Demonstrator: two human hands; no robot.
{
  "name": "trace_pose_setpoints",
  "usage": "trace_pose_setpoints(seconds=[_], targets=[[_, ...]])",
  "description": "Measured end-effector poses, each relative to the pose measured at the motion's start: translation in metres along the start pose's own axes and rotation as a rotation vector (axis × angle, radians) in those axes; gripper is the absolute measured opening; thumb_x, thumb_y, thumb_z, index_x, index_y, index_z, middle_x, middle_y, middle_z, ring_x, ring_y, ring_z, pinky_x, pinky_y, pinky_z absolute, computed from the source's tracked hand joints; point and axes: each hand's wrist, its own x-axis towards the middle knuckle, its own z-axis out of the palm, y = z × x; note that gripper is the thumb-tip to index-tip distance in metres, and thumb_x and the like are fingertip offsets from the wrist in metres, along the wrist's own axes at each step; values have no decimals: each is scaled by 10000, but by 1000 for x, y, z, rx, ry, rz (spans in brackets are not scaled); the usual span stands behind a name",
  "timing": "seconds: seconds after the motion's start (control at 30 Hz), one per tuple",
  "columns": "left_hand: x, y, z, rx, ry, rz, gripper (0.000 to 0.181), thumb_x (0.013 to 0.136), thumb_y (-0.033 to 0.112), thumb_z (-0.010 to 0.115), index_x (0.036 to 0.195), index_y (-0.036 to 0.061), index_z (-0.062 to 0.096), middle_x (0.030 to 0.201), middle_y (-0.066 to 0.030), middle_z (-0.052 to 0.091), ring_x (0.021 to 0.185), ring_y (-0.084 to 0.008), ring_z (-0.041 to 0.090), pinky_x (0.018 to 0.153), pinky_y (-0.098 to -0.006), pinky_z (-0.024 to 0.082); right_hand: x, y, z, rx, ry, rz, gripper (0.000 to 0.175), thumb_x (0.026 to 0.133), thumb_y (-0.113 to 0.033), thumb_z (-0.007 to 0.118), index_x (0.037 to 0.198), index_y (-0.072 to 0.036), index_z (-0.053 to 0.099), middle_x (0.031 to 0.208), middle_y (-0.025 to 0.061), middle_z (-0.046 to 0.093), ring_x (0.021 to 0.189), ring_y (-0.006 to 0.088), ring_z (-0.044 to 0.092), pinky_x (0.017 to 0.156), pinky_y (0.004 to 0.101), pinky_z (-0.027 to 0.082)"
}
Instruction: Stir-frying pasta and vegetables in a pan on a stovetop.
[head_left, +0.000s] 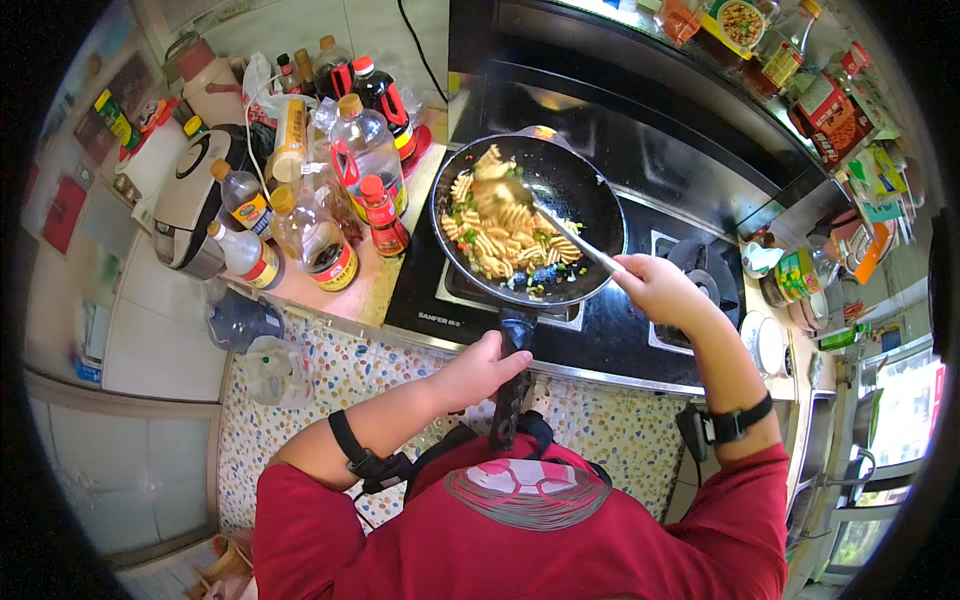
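Note:
A black wok (592, 187) sits over the left burner of a gas cooktop (420, 292). Its long black handle (510, 405) points toward my body, and my left hand (491, 367) grips it near the pan. In the wok lie crinkle-cut tan slices (510, 240) mixed with chopped green and red bits, mostly on the left and lower side. My right hand (656, 289) holds a metal ladle or spatula by its pale handle (577, 236). Its head (499, 196) is blurred and rests among the slices.
Left of the cooktop, sauce and oil bottles (319, 240) crowd the counter, beside a rice cooker (195, 195). The right burner (701, 274) has a bare pan support. White bowls (763, 341) and an oil jug (795, 276) stand at the right. Packets and bottles line a shelf (720, 82) above.

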Motion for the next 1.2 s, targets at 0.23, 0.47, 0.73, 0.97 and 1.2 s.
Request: trace_pose_setpoints(seconds=[0.23, 0.47, 0.73, 0.97, 1.2], targets=[[-1, -15, -12, -47, -31, 49, 348, 885, 323, 552, 955, 14, 407, 748, -23, 513, 587, -84, 489, 469, -241, 416, -123, -57, -11, -961, 420, -457, 210, 799, -239, 584, 981, -135, 611, 668, 111, 602, 607, 297, 592, 530, 417, 445], [-5, 6, -21, -117, -197, -57, 272, 898, 291, 543, 1020, 78, 427, 855, -17, 540, 733, -81, 537, 561, -248, 470, -78, -38, 32, -1031, 597, -409, 149, 828, -227, 566, 967, -172, 576, 614, 86, 558, 569, 290, 574, 487, 413, 423], [-11, 24, -26, 26, -159, -156, 389, 894, 393, 527, 1083, 60, 456, 863, -10, 534, 673, -87, 526, 539, -229, 444, -21, -1, 55, -946, 637, -379, 264, 856, -248, 538, 1110, -180, 536, 639, 99, 568, 554, 305, 575, 477, 425, 437], [-30, 62, -136, 665, 629, 593, 318, 867, 193, 583, 1131, 44, 487, 931, -49, 565, 840, -138, 543, 748, -277, 465, -126, -28, 45, -999, 642, -351, 263, 802, -220, 592, 1065, -218, 598, 671, 59, 561, 571, 262, 576, 497, 378, 444], [-23, 98, -229, 1415, 1342, 673, 228, 809, 258, 588, 907, 54, 614, 924, -111, 600, 864, -313, 563, 770, -419, 428, -112, -14, 33, -984, 636, -352, 218, 779, -202, 606, 995, -212, 630, 640, 55, 551, 569, 258, 572, 493, 371, 436]])
